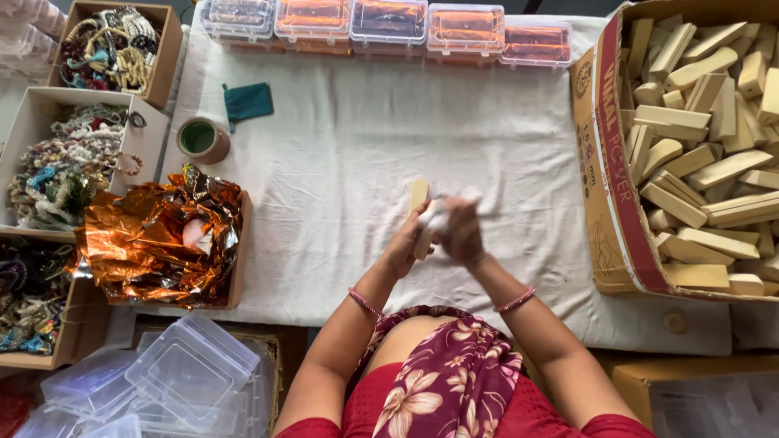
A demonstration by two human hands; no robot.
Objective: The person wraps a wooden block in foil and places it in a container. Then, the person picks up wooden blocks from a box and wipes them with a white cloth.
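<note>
- Left hand (403,247) is closed around a pale wooden block (419,197), held upright above the middle of the cloth-covered worktop (341,162).
- Right hand (462,235) presses a white cloth (442,212) against the block; its grip is clamped on the cloth.
- Judged: this block is mid-wipe.
- Cardboard box (604,186) at right holds many more blocks.
- Lidded plastic cases (389,24) line the far edge.
</note>
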